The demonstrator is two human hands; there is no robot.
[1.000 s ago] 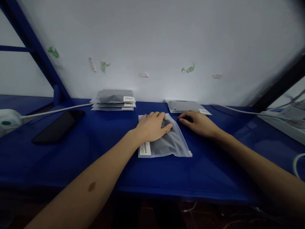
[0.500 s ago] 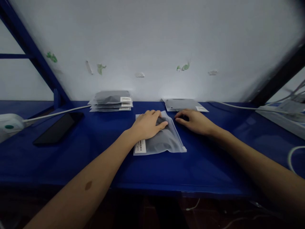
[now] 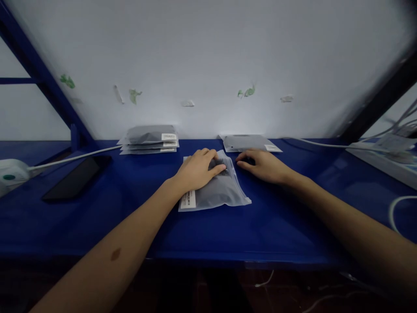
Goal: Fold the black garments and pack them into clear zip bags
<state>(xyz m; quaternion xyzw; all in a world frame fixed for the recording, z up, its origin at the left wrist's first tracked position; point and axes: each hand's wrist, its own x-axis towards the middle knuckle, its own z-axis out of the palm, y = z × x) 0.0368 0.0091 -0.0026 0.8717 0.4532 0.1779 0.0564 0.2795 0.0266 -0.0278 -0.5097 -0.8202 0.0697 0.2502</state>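
Since a second ago: little has moved, and the left hand [image 3: 195, 171] stays flat, fingers together, pinning the zip-lock pouch [image 3: 221, 193] mid-bench [image 3: 276, 226], seemingly to steady it. Right hand [image 3: 262, 166] touches its far right edge, fingers curled; whether it pinches, I cannot tell. Stack of filled pouches [image 3: 148, 140] behind, left.

Packing workstation in a workshop. Indicators: blue bench top [image 3: 97, 217] with blue steel frame [image 3: 39, 74] at 10 o'clock. White back panel [image 3: 208, 52] at 12. Labelled zip pouch [image 3: 221, 193] at centre. Stacked pouches [image 3: 148, 139] at 11. White cables [image 3: 309, 142] at 2.
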